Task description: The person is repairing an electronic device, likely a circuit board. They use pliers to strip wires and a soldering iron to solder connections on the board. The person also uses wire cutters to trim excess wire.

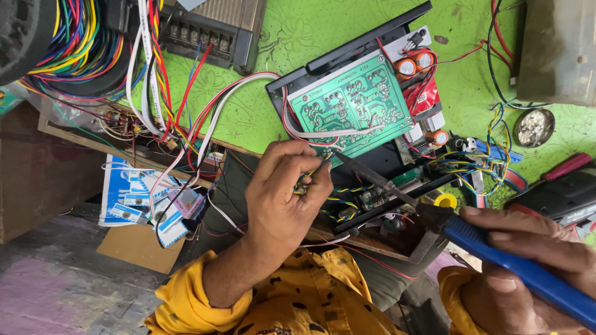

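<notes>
Head view: my left hand [282, 192] pinches what looks like a yellow-blue wire [310, 174] against the green circuit board [354, 105] near the worktop's [273, 56] front edge, my right hand [528, 260] grips the soldering iron [397, 192], needing a steady touch at the joint.

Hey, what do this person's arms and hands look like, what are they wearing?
Both hands, left and right, are bare: no gloves, rings or watch visible. Mustard-yellow sleeves with small dark blotches, pushed up on the left forearm; a yellow cuff shows at the right wrist.
</notes>
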